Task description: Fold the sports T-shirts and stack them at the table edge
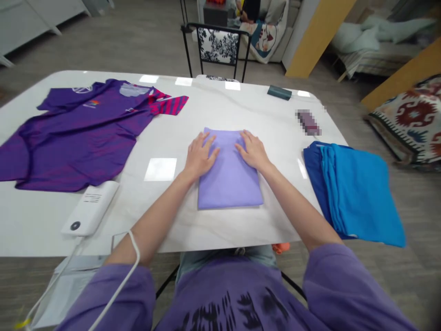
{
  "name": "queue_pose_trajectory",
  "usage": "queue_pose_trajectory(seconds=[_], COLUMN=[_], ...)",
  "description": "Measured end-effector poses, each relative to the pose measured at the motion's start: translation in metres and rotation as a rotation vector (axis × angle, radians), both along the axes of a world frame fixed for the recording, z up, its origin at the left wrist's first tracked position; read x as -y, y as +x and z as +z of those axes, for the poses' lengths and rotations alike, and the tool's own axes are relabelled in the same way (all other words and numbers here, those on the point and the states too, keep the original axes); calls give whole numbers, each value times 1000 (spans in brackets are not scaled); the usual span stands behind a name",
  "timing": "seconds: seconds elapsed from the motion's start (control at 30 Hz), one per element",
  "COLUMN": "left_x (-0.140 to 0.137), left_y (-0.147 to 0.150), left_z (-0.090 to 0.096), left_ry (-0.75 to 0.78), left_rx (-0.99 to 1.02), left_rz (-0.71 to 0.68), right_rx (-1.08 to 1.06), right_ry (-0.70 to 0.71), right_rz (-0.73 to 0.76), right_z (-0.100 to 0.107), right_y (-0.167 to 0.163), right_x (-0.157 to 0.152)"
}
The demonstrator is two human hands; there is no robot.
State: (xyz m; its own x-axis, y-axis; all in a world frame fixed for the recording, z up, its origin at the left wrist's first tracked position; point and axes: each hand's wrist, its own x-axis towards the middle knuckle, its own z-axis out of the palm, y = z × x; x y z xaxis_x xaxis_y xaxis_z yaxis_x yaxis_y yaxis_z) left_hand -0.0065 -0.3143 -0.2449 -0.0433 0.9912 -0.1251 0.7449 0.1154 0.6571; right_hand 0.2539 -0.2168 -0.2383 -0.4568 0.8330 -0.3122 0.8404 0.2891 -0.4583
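Note:
A lavender cloth garment (pixel 230 179), folded into a neat rectangle, lies flat on the white table (pixel 285 133) in front of me. My left hand (pixel 200 155) rests on its upper left edge with the fingers spread. On the upper right edge lies my right hand (pixel 253 151), its fingers apart and flat. Neither hand grips the cloth. To the left, a purple jersey (pixel 79 138) with pink striped sleeve trim is spread out. At the right edge sit folded blue garments (pixel 358 191), a bright one over a darker one, overhanging the table side.
A white power bank (pixel 92 209) with a cable (pixel 119 292) lies at the front left; the cable passes by my left arm. Toward the far right are a dark case (pixel 279 92) and a pixelated object (pixel 309 122). A black-framed chair (pixel 217 46) stands behind the table.

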Motion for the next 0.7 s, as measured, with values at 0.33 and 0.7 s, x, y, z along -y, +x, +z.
queue_pose_trajectory(seconds=[0.33,0.7], left_x=[-22,-64], left_y=[-12,4], left_z=[-11,-3], left_ry=[-153,-224], left_rx=[-42,295], left_rz=[298,330], right_rx=[194,-180], right_ry=[19,-308], right_rz=[-271,-324], right_z=[1,21], right_y=[13,12], right_x=[0,-18])
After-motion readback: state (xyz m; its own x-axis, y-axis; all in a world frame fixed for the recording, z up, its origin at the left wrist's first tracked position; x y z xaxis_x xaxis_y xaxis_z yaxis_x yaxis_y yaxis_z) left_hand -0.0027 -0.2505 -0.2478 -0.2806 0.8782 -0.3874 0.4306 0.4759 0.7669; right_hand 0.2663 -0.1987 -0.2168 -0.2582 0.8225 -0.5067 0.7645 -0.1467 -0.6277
